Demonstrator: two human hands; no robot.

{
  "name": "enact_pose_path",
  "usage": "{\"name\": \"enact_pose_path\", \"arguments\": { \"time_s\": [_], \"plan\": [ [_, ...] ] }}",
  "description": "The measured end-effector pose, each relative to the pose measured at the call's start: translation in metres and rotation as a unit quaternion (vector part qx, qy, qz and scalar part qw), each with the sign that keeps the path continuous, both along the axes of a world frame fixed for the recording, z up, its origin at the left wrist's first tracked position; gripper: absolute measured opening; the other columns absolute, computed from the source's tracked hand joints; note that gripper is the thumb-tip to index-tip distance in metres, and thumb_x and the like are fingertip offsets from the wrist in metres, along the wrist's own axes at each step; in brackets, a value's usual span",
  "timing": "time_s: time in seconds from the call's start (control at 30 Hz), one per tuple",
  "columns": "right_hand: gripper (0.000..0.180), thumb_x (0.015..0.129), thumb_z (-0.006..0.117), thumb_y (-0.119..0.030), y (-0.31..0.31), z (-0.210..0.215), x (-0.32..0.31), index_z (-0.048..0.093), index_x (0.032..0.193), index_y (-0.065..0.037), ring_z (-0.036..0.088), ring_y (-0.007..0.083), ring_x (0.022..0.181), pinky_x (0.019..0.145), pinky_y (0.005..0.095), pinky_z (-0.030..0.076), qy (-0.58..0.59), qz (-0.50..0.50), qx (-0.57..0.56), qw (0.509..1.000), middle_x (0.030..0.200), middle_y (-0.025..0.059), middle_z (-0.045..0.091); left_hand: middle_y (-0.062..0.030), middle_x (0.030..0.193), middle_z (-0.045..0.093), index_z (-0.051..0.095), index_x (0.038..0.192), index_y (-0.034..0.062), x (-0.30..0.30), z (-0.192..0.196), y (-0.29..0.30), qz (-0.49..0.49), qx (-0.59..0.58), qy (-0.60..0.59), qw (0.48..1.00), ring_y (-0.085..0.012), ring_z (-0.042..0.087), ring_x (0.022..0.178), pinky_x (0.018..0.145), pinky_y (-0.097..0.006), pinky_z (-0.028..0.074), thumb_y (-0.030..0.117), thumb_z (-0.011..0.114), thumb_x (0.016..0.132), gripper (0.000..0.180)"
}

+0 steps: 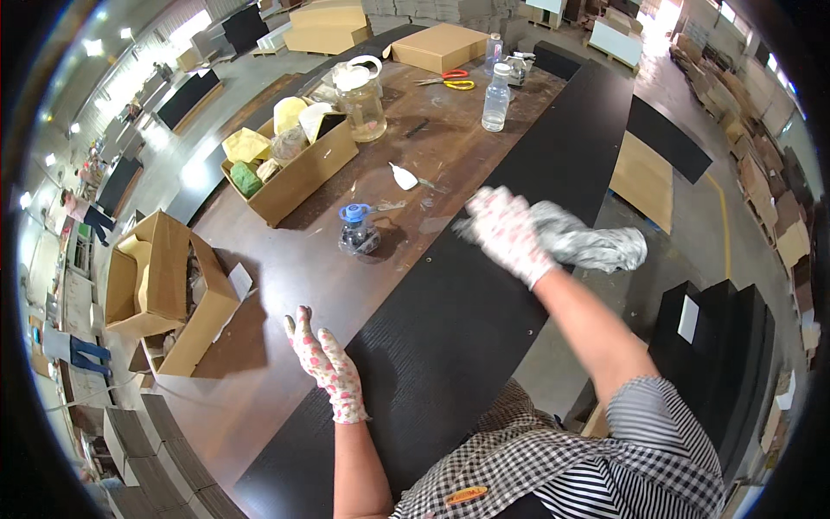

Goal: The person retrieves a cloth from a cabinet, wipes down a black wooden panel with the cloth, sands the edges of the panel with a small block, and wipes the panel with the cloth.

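right hand [501, 227] — gripping crumpled grey cloth [596, 242] over long black board [432, 337] | left hand [327, 363] — splayed, gloved, at board's left edge | blue-topped bottle [357, 235] on brown table [303, 272]

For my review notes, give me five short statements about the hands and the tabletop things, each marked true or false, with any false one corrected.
1. The right hand holds a crumpled grey cloth at the black panel. True.
2. The left hand is bare. False: it wears a patterned glove.
3. The blue-capped bottle stands on the brown tabletop. True.
4. The scissors lie inside the closed cardboard box. False: they lie on the brown tabletop.
5. The left hand has its fingers apart and holds nothing. True.
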State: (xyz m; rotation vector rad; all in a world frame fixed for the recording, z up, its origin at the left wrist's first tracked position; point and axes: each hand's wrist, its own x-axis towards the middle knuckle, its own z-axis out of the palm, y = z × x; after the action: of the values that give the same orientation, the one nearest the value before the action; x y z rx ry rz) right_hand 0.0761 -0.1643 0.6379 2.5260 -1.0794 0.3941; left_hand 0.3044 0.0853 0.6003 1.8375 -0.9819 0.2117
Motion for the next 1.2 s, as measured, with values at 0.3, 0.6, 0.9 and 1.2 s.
{"name": "enact_pose_path", "arguments": {
  "time_s": [0.3,0.6,0.9,1.2],
  "plan": [
    [0.026,0.078,0.056,-0.029,0.121,-0.016,0.012,0.062,0.09,-0.007,0.056,0.0275,0.09,0.073,0.043,0.045,-0.089,0.16,0.065,0.981,0.095,0.0105,0.058,-0.0205,0.137,0.051,0.048,0.135,-0.0022,0.001,-0.003,0.003,0.001,-0.004,0.019,1.0,-0.0344,0.034,0.139,0.114,-0.048,0.024,0.02,0.043,0.099,0.043],
    [0.04,0.091,0.051,-0.027,-0.052,-0.022,-0.109,0.058,0.128,-0.015,0.042,0.0318,0.133,0.11,0.0513,0.03,-0.082,0.072,0.156,0.982,0.142,0.0091,0.049,-0.0207,0.139,0.049,0.045,0.137,-0.0034,-0.09,0.029,-0.093,-0.06,0.046,-0.043,0.996,-0.0387,0.03,0.14,0.114,-0.05,0.024,0.029,0.038,0.102,0.048],
    [0.042,0.096,0.046,-0.03,-0.223,-0.031,-0.2,0.054,0.134,-0.014,0.036,0.0326,0.138,0.113,0.0535,0.026,-0.114,0.032,0.18,0.976,0.146,0.0095,0.044,-0.0182,0.136,0.053,0.048,0.135,-0.0027,-0.239,0.03,-0.272,-0.201,0.072,-0.013,0.977,-0.0388,0.032,0.139,0.115,-0.049,0.022,0.026,0.043,0.099,0.046],
    [0.045,0.097,0.045,-0.032,-0.326,-0.024,-0.243,0.05,0.138,-0.014,0.031,0.0316,0.141,0.115,0.0519,0.021,-0.105,0.014,0.235,0.966,0.149,0.0084,0.04,-0.0173,0.149,0.039,0.035,0.145,0.0011,-0.269,0.019,-0.426,-0.244,0.03,0.119,0.962,-0.0307,0.03,0.141,0.116,-0.042,0.022,0.016,0.052,0.097,0.053]
  ]
}}
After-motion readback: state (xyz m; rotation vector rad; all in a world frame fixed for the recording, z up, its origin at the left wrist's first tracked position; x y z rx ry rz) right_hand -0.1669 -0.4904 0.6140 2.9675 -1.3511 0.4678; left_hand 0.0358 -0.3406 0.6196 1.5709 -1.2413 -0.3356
